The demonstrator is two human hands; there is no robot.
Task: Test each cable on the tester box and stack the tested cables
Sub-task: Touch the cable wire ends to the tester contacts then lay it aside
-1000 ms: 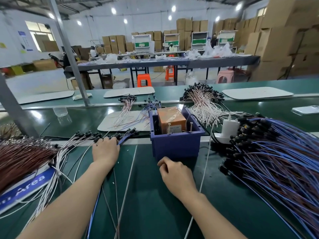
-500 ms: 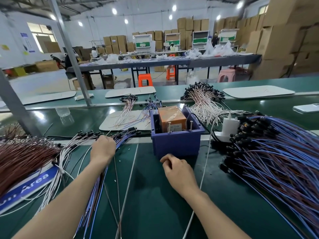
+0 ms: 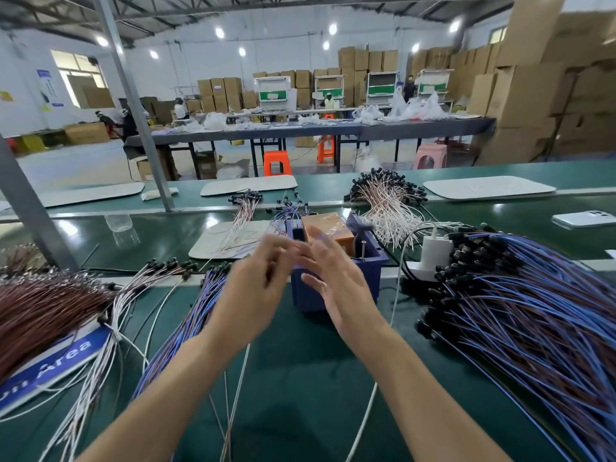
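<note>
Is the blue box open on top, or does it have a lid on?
Open. No lid covers the blue box: an orange block shows inside it, and a metal pin stands up near its front wall.

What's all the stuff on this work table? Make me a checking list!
Surface: green bench, glossy.
Job's things: purple tester box holding an orange block.
Clutter: white charger, phone, clear cup.
Grippers: left hand and right hand hover before the box, blurred; right fingers straight, left grip unclear.
Cables: blue pile on the right; brown bundle and white cables on the left.
Surroundings: cardboard boxes, orange stool.
</note>
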